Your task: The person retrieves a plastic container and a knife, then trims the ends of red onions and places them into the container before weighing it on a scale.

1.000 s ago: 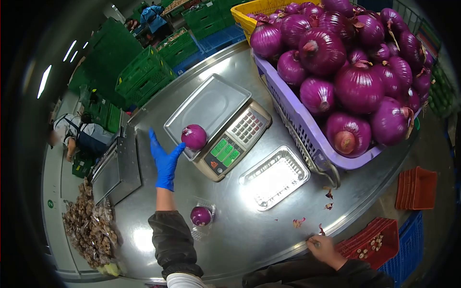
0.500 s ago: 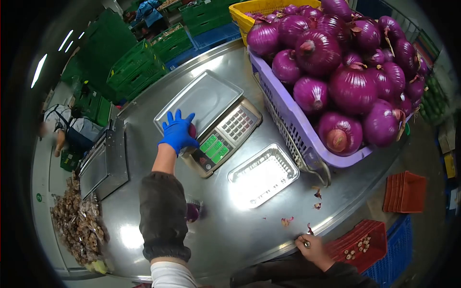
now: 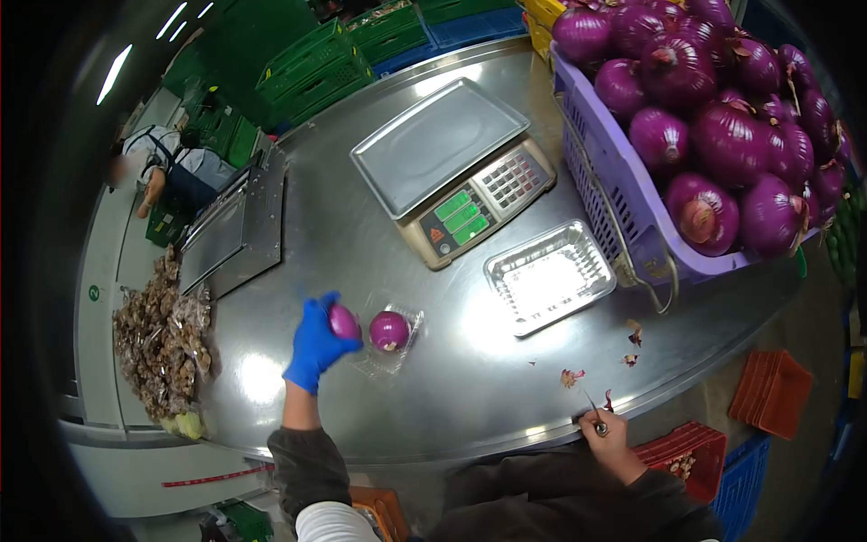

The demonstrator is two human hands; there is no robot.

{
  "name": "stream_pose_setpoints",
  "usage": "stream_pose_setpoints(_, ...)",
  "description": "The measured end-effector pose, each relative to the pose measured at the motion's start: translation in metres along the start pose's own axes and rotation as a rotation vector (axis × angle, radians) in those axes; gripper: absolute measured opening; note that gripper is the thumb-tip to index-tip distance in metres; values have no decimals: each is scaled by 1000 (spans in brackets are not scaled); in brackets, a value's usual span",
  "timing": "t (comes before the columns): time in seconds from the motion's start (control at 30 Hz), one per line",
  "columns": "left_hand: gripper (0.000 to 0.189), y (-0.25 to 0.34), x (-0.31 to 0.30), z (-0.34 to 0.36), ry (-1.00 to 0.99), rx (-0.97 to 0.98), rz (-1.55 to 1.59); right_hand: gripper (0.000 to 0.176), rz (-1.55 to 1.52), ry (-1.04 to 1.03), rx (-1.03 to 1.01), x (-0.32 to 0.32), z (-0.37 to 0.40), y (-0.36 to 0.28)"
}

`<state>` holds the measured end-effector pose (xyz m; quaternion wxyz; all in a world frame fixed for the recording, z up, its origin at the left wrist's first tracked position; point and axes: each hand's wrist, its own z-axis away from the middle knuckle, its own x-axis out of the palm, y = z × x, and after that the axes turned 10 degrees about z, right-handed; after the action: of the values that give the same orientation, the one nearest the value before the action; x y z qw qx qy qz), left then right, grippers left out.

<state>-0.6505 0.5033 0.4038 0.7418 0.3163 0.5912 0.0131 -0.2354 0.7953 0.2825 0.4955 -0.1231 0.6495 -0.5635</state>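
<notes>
My left hand (image 3: 314, 345), in a blue glove, is closed around a peeled red onion (image 3: 344, 322) above the steel table. Just right of it, a second red onion (image 3: 389, 331) sits in a clear plastic tray (image 3: 385, 365). At the table's front edge my right hand (image 3: 618, 449), bare, grips a small knife (image 3: 600, 426) with its blade pointing up and away. A weighing scale (image 3: 440, 149) with lit green displays stands further back, its pan bare. Between the scale and my right hand lies another clear plastic tray (image 3: 553, 278) with nothing in it.
A purple crate (image 3: 623, 194) heaped with red onions fills the back right. Onion skins (image 3: 573, 378) lie near the front edge. Left are a metal machine (image 3: 237, 237) and bagged brown produce (image 3: 161, 339). A red crate (image 3: 700, 452) stands below the table; a person (image 3: 181, 167) is far left.
My left hand has come back from the scale pan toward me, carrying the onion to beside the tray with the other onion. My right hand still holds the knife; the view has shifted.
</notes>
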Motion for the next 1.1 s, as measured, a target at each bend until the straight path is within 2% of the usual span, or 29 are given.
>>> stream_pose_setpoints(0.1, 91, -10, 15, 37, -190, -80, -20, 11, 23, -10, -29, 1, 0, 2)
stream_pose_setpoints(0.23, 90, -6, 38, 36, -226, -107, 15, 10, 39, -10, -42, 0, 0, 2)
stream_pose_setpoints(0.3, 87, -4, 46, 29, -72, -46, 59, 11, 44, -34, -37, -1, -1, -1)
stream_pose_setpoints(0.37, 89, -5, 60, 30, -19, -70, 160, 12, 55, -31, -42, 0, -1, 4)
stream_pose_setpoints(0.43, 94, -30, 94, 29, 261, 17, 443, 12, 57, -22, -42, 3, 0, 5)
stream_pose_setpoints(0.53, 102, -39, 118, 29, 301, 131, 356, 13, 57, -8, -48, 0, 1, 1)
stream_pose_setpoints(0.63, 107, -41, 116, 23, 356, 129, 302, 14, 28, -34, -22, -1, -2, -2)
stream_pose_setpoints(0.77, 104, -16, 95, 15, 466, 227, 182, 13, 57, -22, -28, -1, 1, -3)
stream_pose_setpoints(0.83, 95, -2, 103, 11, 190, 260, -71, 13, 61, -24, -20, -1, 1, -4)
stream_pose_setpoints(0.9, 90, -15, 105, -6, 202, 207, -40, 14, 88, -3, -18, 0, 1, -4)
stream_pose_setpoints(0.97, 90, -25, 92, -19, -48, 81, 23, 15, 92, 2, -42, 1, 3, 0)
stream_pose_setpoints(1.0, 90, -19, 85, -18, -28, 81, 22, 15, 108, 1, -39, 1, 2, 1)
stream_pose_setpoints(1.07, 93, -1, 81, -6, 61, 106, -237, 15, 139, 9, -31, 2, 1, 4)
stream_pose_setpoints(1.1, 93, 10, 82, 3, 71, 101, -240, 15, 136, 6, -42, 1, 2, 3)
